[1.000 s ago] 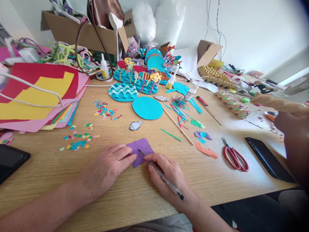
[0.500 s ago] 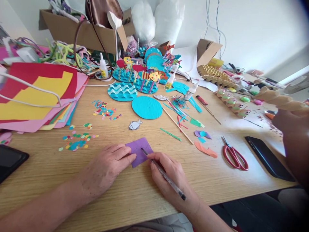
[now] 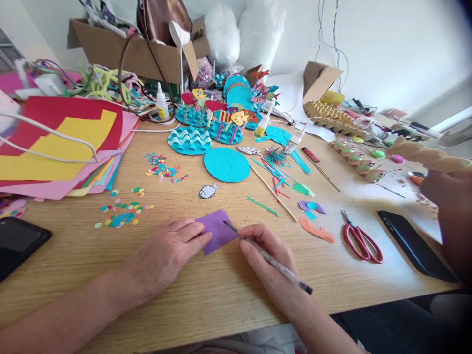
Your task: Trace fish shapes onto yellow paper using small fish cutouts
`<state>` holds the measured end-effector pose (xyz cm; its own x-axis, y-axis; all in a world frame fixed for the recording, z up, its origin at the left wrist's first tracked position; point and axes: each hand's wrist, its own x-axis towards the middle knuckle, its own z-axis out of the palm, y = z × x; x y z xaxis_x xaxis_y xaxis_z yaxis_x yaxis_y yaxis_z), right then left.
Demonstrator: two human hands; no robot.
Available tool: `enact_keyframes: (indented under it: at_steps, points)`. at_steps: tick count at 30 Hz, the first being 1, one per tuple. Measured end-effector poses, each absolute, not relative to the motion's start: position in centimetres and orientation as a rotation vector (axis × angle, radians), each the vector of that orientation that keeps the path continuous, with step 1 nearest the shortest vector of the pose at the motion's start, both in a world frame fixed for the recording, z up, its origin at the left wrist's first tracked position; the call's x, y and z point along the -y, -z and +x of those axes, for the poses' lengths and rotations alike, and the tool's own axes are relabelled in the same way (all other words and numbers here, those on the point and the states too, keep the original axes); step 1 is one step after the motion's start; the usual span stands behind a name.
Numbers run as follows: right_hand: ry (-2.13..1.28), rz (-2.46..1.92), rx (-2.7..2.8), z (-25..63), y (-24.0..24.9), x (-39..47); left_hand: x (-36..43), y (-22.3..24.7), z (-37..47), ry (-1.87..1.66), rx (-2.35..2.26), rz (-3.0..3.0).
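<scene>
My left hand (image 3: 173, 250) lies with its fingers flat across the left edge of a small purple paper piece (image 3: 218, 238), pressing it to the table. A pen (image 3: 275, 263) with a clear barrel and black end is pinched in my right hand (image 3: 271, 255). Its tip touches the upper part of the purple paper, where thin drawn lines show. Just beyond lies a grey-and-white paper fish (image 3: 209, 190). Farther back rests a turquoise oval (image 3: 226, 164), next to another oval with wavy strips (image 3: 190, 140).
Red-handled scissors (image 3: 362, 238) and a black phone (image 3: 415, 245) lie to the right. Confetti dots (image 3: 123, 211) and coloured paper sheets (image 3: 59, 142) are at left. A wooden stick (image 3: 275, 192) and glue bottles (image 3: 294, 141) lie beyond. Another person's hand (image 3: 438, 189) is at far right.
My right hand and pen tip have moved slightly right across the purple paper, and the drawn line looks longer. My left hand still rests on the paper. The view has shifted a little.
</scene>
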<state>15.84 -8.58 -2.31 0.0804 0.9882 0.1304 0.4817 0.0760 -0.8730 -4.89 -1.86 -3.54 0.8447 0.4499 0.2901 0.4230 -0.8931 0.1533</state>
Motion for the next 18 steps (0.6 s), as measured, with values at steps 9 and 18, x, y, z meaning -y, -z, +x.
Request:
enact_keyframes:
  at_steps: [9,18]
  points:
    - [-1.031,-1.506,1.371,15.4,1.4,5.7,1.3,2.9,-4.1,-0.316,-0.701,2.870]
    - [-0.960,-1.448,1.552,15.1,2.3,4.3,1.8,3.5,-4.6,-0.394,-0.707,2.900]
